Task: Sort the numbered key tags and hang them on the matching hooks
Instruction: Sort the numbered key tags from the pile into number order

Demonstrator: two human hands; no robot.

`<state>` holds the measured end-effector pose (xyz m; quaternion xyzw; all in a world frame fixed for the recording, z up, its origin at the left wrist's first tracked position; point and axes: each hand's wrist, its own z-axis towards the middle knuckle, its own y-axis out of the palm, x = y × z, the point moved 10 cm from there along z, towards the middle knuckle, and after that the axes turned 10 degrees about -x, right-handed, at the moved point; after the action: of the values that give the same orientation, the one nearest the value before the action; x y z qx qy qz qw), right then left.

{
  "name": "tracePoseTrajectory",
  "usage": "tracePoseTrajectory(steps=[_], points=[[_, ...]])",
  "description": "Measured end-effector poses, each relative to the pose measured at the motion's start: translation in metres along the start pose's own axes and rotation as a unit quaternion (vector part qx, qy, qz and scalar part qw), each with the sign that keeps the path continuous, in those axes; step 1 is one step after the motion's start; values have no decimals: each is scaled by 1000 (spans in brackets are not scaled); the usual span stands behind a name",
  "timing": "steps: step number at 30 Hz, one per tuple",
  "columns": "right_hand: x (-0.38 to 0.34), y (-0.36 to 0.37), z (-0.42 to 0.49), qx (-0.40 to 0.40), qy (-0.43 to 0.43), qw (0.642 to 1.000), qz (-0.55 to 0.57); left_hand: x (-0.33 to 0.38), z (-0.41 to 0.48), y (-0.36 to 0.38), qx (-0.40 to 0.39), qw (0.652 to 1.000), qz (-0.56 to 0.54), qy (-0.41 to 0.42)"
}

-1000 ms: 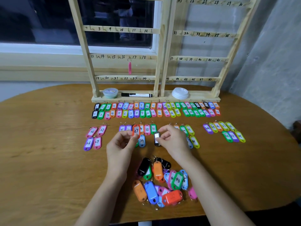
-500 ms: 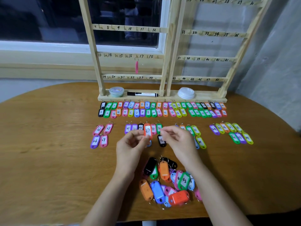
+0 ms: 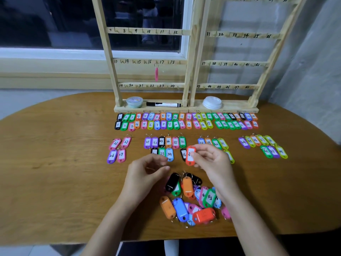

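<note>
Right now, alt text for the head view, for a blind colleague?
The right hand pinches an orange tag over sorted rows of numbered tags on a table; the left hand hovers empty. An unsorted pile lies nearer; one pink tag hangs on the rack.

Hook rack at the back of the bench, tags laid out before it.

The hook rack point(image 3: 190, 52) stands at the far edge of the bench point(image 3: 55, 163), with a tub point(image 3: 134, 102), a marker point(image 3: 163, 104) and a stack of lids point(image 3: 212, 102) on its base, left to right, and a hanging tag point(image 3: 156, 73) on the hook by 17. Two rows of tags point(image 3: 184, 124) lie just before the base. Nearer, four clusters point(image 3: 164, 143) spread left to right. The loose heap point(image 3: 191, 200) lies nearest, right of the left hand point(image 3: 144, 174) and before the right hand point(image 3: 214, 161), whose fingers point(image 3: 203, 150) keep the held tag point(image 3: 190, 156) just right of tag 36 point(image 3: 184, 154).
</note>
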<state>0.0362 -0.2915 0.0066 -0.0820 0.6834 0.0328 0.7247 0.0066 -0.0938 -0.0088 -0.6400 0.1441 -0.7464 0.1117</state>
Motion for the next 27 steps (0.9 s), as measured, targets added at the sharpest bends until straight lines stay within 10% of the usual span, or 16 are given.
tracePoseTrajectory(steps=[11,27], points=[[14,-12,-15,-21,27,999,19,9,-8,33,-91,988,123,-26],[15,-18,-16,-11,32,999,-2,3,-3,11,-26,998,52,-37]])
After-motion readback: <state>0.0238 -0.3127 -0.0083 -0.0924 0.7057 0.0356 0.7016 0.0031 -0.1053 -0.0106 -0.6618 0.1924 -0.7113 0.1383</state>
